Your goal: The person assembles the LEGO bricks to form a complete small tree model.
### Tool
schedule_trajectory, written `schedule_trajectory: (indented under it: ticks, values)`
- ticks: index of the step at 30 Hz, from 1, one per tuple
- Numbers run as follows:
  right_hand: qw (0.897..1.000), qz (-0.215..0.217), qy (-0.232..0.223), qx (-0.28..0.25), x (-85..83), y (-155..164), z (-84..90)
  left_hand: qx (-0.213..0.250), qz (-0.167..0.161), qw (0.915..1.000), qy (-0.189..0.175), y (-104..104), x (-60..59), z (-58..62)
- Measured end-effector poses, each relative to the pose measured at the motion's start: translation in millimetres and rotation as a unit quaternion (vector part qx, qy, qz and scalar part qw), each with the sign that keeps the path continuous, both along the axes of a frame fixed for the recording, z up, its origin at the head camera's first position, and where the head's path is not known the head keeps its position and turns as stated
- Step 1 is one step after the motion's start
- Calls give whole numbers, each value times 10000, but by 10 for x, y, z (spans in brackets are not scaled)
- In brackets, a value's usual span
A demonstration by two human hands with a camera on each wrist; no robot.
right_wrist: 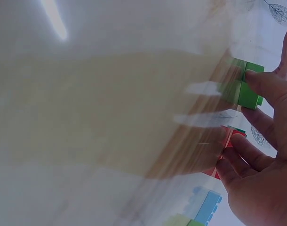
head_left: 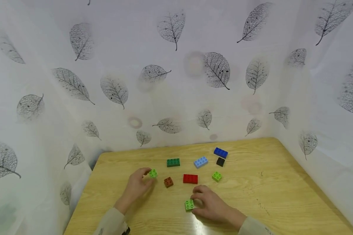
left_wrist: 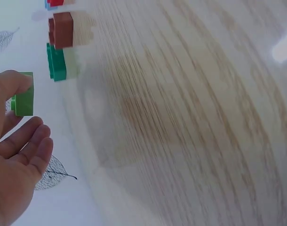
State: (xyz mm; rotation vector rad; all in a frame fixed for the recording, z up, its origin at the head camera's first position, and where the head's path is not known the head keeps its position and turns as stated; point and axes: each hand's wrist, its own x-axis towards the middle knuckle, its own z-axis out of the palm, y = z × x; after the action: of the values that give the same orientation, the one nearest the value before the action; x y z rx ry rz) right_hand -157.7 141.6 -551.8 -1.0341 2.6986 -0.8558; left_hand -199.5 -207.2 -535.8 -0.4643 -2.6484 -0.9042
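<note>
Closest of the blocks to the head camera, the near lime-green block (head_left: 189, 205) is sitting studs-up between the thumb and forefinger of the right hand (head_left: 209, 204), which is pinching it by its sides. Left hand (head_left: 136, 186), well apart from the right, is pinching the left lime-green block (head_left: 153, 173) the same way; whether that block is bearing on the table (head_left: 282, 182) cannot be told.

Handling, judged: both are looking like hard moulded plastic, so light, stiff, slightly slick and hardly fragile. Opposite flat side walls are offering the best hold, leaving studs and underside free.

Outward: the brown block (head_left: 168, 182) is lying between the left block and the red block (head_left: 190, 179); the loose lime-green block (head_left: 216, 176) is resting right of the red. Farther back, the dark green block (head_left: 173, 162), light blue block (head_left: 200, 162) and black block (head_left: 220, 162) are lying, the last just beside the dark blue block (head_left: 221, 152). Leaf-printed sheeting (head_left: 176, 98) is hanging behind.
</note>
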Motion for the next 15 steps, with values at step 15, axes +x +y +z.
schedule_trajectory:
  ticks: [15]
  values:
    - [10000, -6, -66, -5, 5, -5, 19, 36, -997, 9950, -20, 302, 180, 15]
